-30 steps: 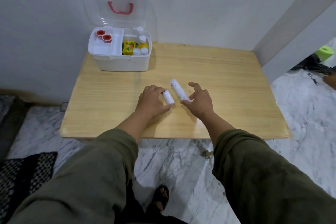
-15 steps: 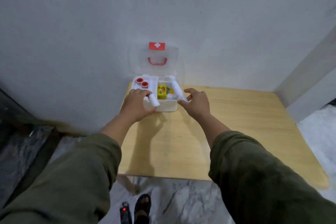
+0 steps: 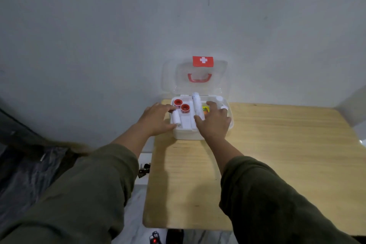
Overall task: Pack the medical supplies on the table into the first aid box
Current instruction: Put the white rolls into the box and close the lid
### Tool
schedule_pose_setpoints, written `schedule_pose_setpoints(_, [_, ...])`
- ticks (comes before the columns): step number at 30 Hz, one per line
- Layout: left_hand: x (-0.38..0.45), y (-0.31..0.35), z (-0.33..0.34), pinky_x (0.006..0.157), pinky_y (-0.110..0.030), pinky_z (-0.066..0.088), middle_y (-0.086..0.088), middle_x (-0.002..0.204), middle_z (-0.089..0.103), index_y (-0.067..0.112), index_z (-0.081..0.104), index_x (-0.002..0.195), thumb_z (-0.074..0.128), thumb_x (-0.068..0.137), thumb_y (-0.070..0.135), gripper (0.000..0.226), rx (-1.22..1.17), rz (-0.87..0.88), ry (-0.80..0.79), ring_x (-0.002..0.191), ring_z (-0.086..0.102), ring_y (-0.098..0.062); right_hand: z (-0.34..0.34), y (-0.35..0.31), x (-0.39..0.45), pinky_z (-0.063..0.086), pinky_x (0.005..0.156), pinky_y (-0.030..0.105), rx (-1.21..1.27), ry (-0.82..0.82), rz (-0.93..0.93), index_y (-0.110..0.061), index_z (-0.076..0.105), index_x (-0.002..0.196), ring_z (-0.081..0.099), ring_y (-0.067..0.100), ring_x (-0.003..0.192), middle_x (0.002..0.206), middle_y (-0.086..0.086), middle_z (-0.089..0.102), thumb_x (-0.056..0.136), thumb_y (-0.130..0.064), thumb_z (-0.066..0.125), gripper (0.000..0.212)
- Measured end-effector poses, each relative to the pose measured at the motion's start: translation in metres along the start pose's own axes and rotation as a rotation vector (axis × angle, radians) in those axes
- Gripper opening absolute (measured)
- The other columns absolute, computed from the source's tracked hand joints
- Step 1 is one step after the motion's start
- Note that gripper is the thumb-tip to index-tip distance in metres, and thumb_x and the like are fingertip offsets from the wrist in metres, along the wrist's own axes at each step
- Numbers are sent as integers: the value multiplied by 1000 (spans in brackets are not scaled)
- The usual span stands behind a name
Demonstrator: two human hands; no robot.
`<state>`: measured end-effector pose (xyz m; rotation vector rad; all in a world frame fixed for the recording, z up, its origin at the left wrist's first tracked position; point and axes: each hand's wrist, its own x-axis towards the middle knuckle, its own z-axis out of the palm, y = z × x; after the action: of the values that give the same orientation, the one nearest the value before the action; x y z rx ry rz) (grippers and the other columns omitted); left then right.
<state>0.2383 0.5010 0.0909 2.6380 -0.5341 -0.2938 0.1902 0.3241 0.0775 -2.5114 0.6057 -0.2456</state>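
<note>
White rolls gripped: short, left hand; long, right hand hiding box contents.

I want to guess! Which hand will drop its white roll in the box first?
Probably the left hand. Its short white roll already sits low over the first aid box's left compartment. The right hand's long roll lies across the divider, tilted.

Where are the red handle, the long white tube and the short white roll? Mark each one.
red handle (image 3: 199, 78): head view, middle of the grip.
long white tube (image 3: 197, 105): head view, mid-body.
short white roll (image 3: 175, 118): head view, its side.
</note>
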Motion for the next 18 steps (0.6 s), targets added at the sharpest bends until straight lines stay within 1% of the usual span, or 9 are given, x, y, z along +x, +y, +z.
schedule_pose_setpoints(3, [9, -12, -1, 106, -43, 36, -3, 136, 52, 32, 50, 132, 72, 74, 46, 65, 0, 13, -49, 127, 43, -24, 6, -6, 0, 33, 96, 42, -53, 25, 50, -19, 43, 130, 44, 31, 118, 120, 12, 59, 80, -39, 63, 57])
schedule_pose_setpoints(7, [16, -19, -2, 110, -43, 33, 2, 139, 51, 31, 50, 132, 74, 72, 45, 66, -14, 63, -65, 132, 39, -22, 12, -11, 0, 31, 98, 45, -102, 39, 85, -19, 46, 125, 45, 31, 120, 122, 12, 57, 79, -47, 63, 56])
schedule_pose_setpoints(9, [19, -21, -2, 109, -42, 35, 3, 138, 52, 31, 52, 131, 75, 71, 47, 66, -21, 76, -67, 130, 41, -22, 11, -11, 0, 31, 98, 45, -117, 53, 91, -20, 48, 123, 46, 30, 119, 122, 11, 58, 78, -53, 63, 57])
schedule_pose_setpoints(12, [24, -22, -5, 104, -40, 41, 2, 132, 57, 30, 55, 127, 75, 69, 48, 64, -56, 91, -42, 121, 49, -20, 8, -12, 3, 32, 98, 44, -147, 50, 89, -21, 47, 125, 47, 29, 119, 122, 10, 59, 78, -58, 62, 61])
schedule_pose_setpoints(14, [28, -18, -8, 99, -37, 44, 1, 127, 60, 26, 58, 123, 73, 73, 48, 57, -83, 108, 31, 116, 52, -19, 5, -12, 7, 33, 99, 45, -132, 75, 74, -23, 45, 128, 46, 28, 121, 123, 8, 60, 78, -58, 62, 63])
schedule_pose_setpoints(15, [31, -16, -11, 98, -36, 44, 0, 126, 60, 24, 59, 122, 70, 76, 47, 53, -92, 117, 94, 115, 52, -20, 2, -13, 10, 33, 99, 45, -110, 106, 61, -24, 43, 129, 47, 27, 120, 123, 7, 60, 79, -57, 61, 63])
schedule_pose_setpoints(18, [42, -7, -23, 101, -39, 41, -5, 132, 53, 19, 53, 126, 64, 83, 43, 50, -120, 119, 336, 122, 47, -23, -10, -19, 21, 36, 96, 43, -5, 231, -18, -23, 37, 135, 50, 26, 115, 123, 7, 56, 85, -50, 55, 59])
